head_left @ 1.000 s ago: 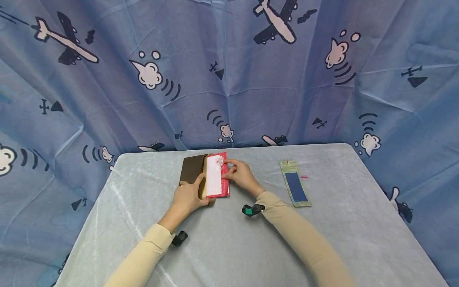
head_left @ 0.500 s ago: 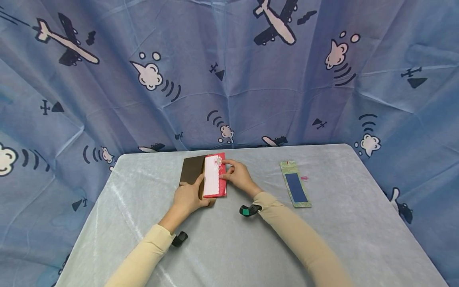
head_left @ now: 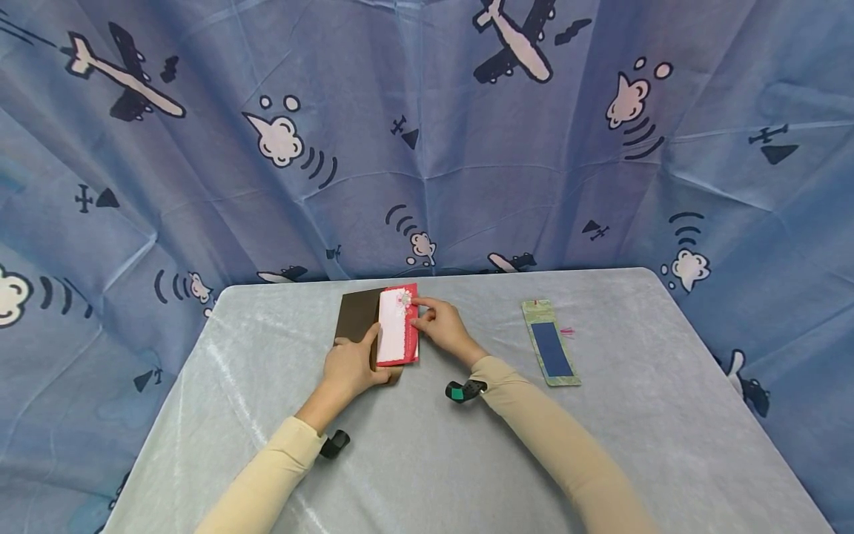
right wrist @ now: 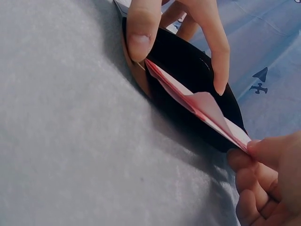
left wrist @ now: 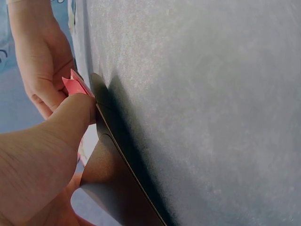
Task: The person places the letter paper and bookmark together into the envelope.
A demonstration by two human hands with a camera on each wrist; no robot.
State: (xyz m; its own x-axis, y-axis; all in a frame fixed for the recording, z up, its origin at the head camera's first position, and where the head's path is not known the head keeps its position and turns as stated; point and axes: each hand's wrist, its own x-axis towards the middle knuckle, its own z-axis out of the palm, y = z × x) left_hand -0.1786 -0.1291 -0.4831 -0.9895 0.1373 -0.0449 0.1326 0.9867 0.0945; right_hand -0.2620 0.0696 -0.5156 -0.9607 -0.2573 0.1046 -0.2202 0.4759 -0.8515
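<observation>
A dark brown envelope point(head_left: 357, 314) is in my left hand point(head_left: 345, 366), gripped by its edges with thumb and fingers spread. Its mouth bows apart in the right wrist view, where the dark inside point(right wrist: 181, 56) shows. My right hand point(head_left: 448, 328) pinches a red and white card point(head_left: 392, 331) by its right side; a small flower decoration sits near the card's top. The card's left edge lies at the envelope's mouth, between its two walls in the right wrist view. How deep it sits is hidden. In the left wrist view the envelope point(left wrist: 117, 183) stands tilted over the cloth.
To the right lies a long green card point(head_left: 552, 348) with a dark blue panel and a pink tassel point(head_left: 566, 331). A pale grey cloth point(head_left: 427, 460) covers the table. Behind its far edge hangs a blue curtain point(head_left: 467, 208) printed with planes.
My right hand has moved slightly left with the red and white card, toward the envelope, and less of the mouth's tan lining shows. The left hand stays in place.
</observation>
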